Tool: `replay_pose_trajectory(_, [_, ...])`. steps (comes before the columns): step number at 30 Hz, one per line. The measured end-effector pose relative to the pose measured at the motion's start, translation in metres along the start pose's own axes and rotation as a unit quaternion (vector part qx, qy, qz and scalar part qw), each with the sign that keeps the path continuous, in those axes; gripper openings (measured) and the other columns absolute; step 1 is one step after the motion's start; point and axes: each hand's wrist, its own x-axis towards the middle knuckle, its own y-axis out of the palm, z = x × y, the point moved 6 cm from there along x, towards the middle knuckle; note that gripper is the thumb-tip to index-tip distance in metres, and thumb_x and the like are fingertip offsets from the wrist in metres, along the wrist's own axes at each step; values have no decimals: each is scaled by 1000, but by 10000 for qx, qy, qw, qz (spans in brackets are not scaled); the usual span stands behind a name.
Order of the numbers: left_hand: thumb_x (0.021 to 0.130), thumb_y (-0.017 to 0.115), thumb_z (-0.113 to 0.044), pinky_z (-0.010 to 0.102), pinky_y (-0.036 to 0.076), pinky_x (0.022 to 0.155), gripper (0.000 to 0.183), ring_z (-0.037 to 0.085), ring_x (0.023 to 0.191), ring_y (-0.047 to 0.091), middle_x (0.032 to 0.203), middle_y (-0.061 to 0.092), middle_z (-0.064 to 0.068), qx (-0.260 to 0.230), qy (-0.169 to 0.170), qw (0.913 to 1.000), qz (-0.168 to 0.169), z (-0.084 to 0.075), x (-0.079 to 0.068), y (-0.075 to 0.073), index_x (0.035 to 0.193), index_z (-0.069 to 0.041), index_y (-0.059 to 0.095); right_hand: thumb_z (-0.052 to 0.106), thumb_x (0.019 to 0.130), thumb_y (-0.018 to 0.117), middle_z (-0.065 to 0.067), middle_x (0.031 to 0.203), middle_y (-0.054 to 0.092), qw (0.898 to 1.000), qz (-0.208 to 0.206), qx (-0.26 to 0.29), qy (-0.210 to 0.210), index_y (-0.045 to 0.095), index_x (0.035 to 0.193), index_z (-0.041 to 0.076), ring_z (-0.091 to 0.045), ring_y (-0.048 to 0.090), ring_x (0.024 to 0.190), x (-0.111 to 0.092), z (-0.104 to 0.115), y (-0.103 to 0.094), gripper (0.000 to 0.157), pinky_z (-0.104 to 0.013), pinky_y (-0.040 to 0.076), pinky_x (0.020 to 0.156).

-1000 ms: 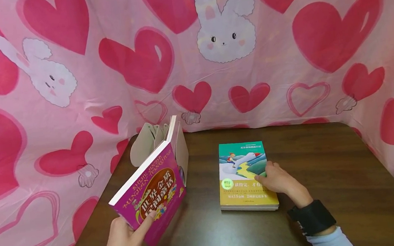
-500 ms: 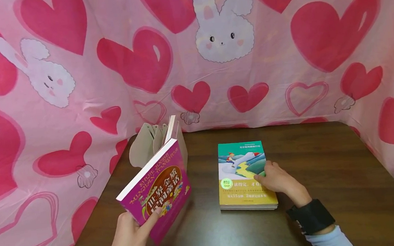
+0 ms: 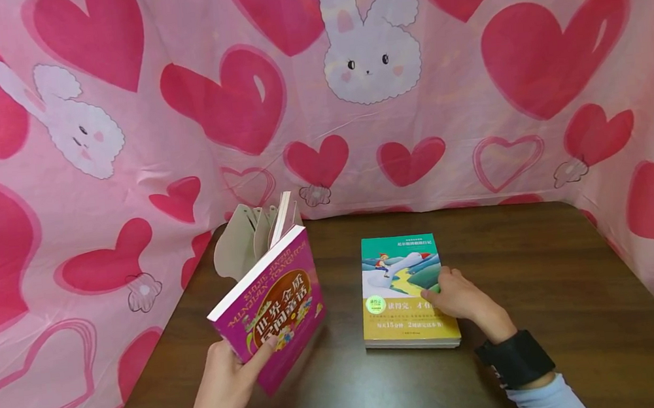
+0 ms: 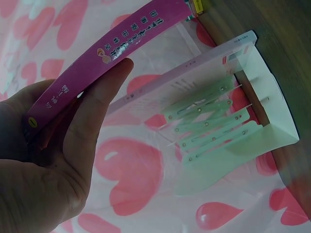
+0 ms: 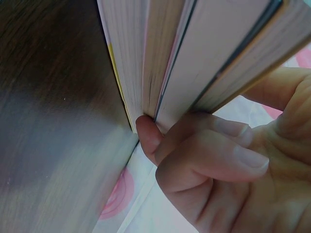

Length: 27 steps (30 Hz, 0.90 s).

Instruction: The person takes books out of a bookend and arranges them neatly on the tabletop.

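In my left hand (image 3: 227, 371) is a purple book (image 3: 282, 320) with Chinese lettering, gripped at its lower left corner, thumb on the cover. The book is tilted above the table and partly hides a pale bookend rack (image 3: 236, 245) with several dividers. A book (image 4: 194, 68) with white pages stands in that rack. My right hand (image 3: 460, 293) holds the right edge of a stack of books (image 3: 400, 289) lying flat. Its thumb is on the green and yellow top cover, and its fingers (image 5: 209, 160) are curled against the page edges.
Everything rests on a dark brown wooden table (image 3: 547, 275). A pink cloth (image 3: 448, 172) printed with hearts and rabbits hangs around the back and sides. A black band (image 3: 519, 359) is on the right wrist.
My left hand has carried the purple book to the right and slightly up, covering more of the rack's right side. The right hand and the stack have stayed in place.
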Motion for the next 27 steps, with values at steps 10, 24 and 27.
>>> replay_pose_trajectory(10, [95,80,-12,32,61,80,34,16,97,75,114,77,7,-144,-9,9997,208,0,15,16,127,-8,72,39,102,67,-34,133,46,10000,-13,-3,15,26,149,-20,-46,52,116,0,-1,-1,85,-68,45,105])
replay_pose_trajectory(24, [97,79,-15,41,62,83,40,22,104,74,121,75,7,-274,-111,9987,417,4,28,34,135,-12,68,39,102,67,-33,133,46,10000,12,-1,5,26,150,-19,-45,52,116,1,-1,1,86,-67,45,105])
replay_pose_trajectory(27, [97,79,-17,42,62,84,42,23,105,74,123,75,7,-317,-144,9983,457,5,31,37,137,-13,67,38,102,67,-33,133,46,10000,15,22,15,25,150,-19,-45,51,117,1,0,0,86,-68,45,105])
